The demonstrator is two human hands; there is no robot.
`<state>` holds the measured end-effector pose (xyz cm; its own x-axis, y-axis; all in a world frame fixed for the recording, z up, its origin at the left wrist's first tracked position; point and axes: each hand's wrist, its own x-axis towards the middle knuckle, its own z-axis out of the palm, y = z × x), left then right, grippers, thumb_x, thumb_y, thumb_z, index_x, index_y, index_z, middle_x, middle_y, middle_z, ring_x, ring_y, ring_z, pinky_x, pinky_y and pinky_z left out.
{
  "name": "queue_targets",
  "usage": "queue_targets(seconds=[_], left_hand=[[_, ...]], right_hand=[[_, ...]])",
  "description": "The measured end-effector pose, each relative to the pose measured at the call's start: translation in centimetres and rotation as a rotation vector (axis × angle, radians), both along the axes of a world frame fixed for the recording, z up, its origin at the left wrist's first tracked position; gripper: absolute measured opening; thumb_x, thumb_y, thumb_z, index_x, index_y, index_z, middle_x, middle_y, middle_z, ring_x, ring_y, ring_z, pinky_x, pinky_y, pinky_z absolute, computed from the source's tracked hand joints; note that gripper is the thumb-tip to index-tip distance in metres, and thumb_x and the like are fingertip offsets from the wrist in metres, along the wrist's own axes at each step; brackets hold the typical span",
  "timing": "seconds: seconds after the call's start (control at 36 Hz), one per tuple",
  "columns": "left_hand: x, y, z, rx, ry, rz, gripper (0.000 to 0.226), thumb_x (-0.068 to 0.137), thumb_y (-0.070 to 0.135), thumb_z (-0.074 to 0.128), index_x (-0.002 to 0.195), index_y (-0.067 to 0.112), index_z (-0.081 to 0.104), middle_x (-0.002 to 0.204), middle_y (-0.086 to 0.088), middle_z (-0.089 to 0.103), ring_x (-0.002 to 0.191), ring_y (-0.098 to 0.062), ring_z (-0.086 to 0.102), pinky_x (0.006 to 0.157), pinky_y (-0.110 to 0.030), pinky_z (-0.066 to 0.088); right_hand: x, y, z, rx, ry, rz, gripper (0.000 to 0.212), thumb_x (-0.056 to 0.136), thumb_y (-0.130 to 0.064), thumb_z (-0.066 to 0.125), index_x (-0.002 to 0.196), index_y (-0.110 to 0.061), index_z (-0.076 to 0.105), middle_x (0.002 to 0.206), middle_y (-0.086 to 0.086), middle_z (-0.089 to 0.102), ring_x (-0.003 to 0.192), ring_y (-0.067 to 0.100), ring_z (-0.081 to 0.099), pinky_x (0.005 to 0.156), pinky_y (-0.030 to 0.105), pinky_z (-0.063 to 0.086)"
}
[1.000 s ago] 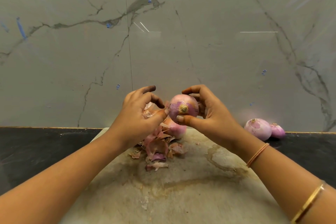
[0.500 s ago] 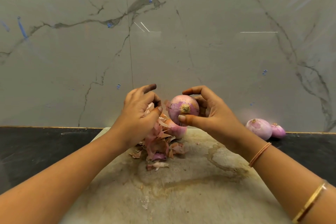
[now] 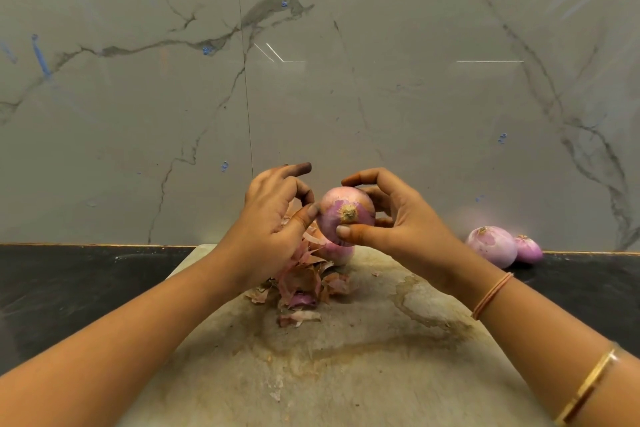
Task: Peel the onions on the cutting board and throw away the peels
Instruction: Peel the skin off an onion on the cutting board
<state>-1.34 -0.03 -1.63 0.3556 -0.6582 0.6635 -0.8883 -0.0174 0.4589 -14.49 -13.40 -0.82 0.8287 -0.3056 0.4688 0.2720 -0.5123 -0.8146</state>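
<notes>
Onion (image 3: 346, 215) pinched by curled fingers (image 3: 363, 231) of right hand (image 3: 412, 218), left hand (image 3: 273, 215) touching.

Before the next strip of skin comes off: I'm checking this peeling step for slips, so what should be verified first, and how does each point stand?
1. Held onion secure: ok, the right hand curls thumb and fingers round it.
2. Left hand in place: ok, its thumb tip touches the onion's left side.
3. Loose skin edge to catch: cannot tell.
4. Onion over the cutting board so peels land there: ok.
5. Peel pile thrown away: not ok, it lies on the board.
</notes>
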Motion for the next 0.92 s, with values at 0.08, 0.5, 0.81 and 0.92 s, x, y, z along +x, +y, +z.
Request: queue_targets(seconds=[0.08, 0.5, 0.81, 0.92], left_hand=[[0.4, 0.0, -0.1, -0.026, 0.014, 0.044, 0.019, 0.097, 0.019, 0.047, 0.084, 0.031, 0.046, 0.136, 0.018, 0.037, 0.124, 0.005, 0.02, 0.095, -0.019, 0.016], [1.7, 0.0, -0.2, -0.005, -0.045, 0.222, 0.022, 0.09, 0.013, 0.057, 0.087, 0.034, 0.05, 0.113, 0.019, 0.047, 0.127, -0.013, 0.031, 0.097, -0.026, 0.023], [0.4, 0.2, 0.3, 0.012, -0.036, 0.052, 0.034, 0.06, 0.068, 0.043, 0.088, 0.053, 0.056, 0.126, 0.025, 0.047, 0.132, -0.003, 0.022, 0.102, -0.03, 0.019], [0.7, 0.2, 0.3, 0.047, -0.044, 0.06, 0.04, 0.055, 0.068, 0.044, 0.086, 0.048, 0.061, 0.125, 0.03, 0.043, 0.134, -0.001, 0.017, 0.103, -0.031, 0.016]], right_hand=[[-0.1, -0.2, 0.1, 0.006, -0.006, -0.002, 0.046, 0.077, -0.008, 0.076, 0.11, -0.029, 0.053, 0.113, 0.0, 0.059, 0.103, 0.021, 0.062, 0.084, 0.034, 0.058], [-0.2, -0.5, 0.3, 0.207, -0.025, 0.124, 0.045, 0.077, -0.001, 0.07, 0.113, -0.024, 0.055, 0.111, 0.003, 0.062, 0.094, 0.015, 0.066, 0.075, 0.023, 0.055], [0.2, 0.0, -0.3, -0.177, 0.045, 0.027, 0.05, 0.081, -0.004, 0.072, 0.115, -0.034, 0.051, 0.115, -0.013, 0.056, 0.103, 0.01, 0.059, 0.086, 0.021, 0.053], [0.2, 0.2, -0.3, -0.233, 0.06, 0.046, 0.05, 0.082, -0.003, 0.072, 0.114, -0.034, 0.05, 0.116, -0.014, 0.056, 0.102, 0.003, 0.058, 0.077, 0.01, 0.048]])
